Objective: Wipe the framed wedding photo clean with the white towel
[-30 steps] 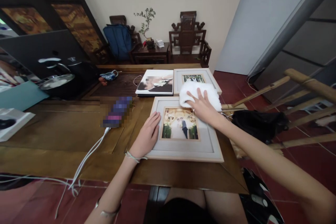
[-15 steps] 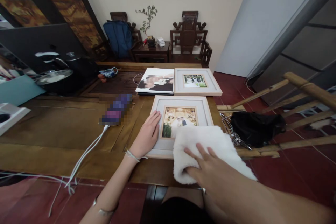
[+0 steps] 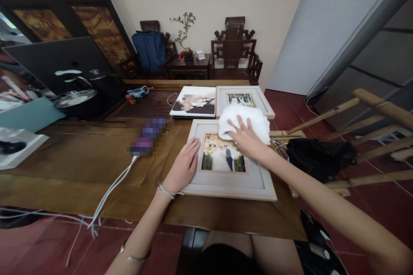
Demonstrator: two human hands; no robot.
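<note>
A pale wood picture frame holding a wedding photo lies flat on the wooden table. Resting on its left edge, my left hand has its fingers stretched out flat. My right hand grips a folded, fluffy white towel, with its fingers spread over the top. The towel covers the frame's upper right part and reaches over the lower edge of a second picture frame behind it. Beside that one lies a photo album or panel with a partly blurred picture.
Left of my left hand lies a pixelated phone with white cables running off the table's front edge. Pots, a teal box and a white tray stand farther left. A bamboo chair with a black bag is at right.
My right hand has pushed the towel forward from the frame's lower right corner to its upper right, uncovering the lower part of the photo. My left hand stays on the left edge.
</note>
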